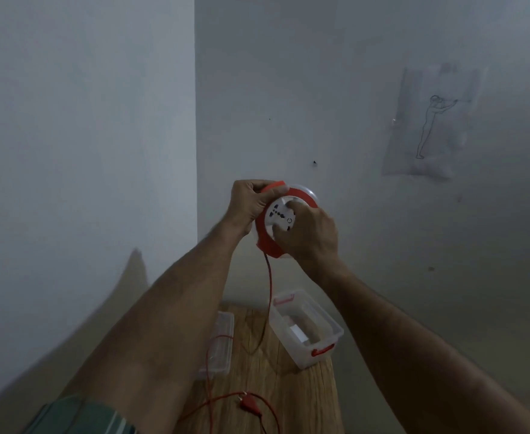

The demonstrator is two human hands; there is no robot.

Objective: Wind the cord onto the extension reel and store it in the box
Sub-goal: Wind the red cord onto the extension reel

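Red plug [251, 406] lies at six o'clock on the wooden surface [288, 386]; my left hand [248, 200] and right hand [312, 236] fingers grip the round red-and-white plastic reel [277, 219].

We find no readable words, brands or numbers. Between our hands [251, 202], the extension reel [280, 219] face carries only a small circle mark; up and right, a wall sheet [429, 126] bears a line-drawn figure.

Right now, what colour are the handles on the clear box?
Red, on the box; its near handle shows best in the head view.
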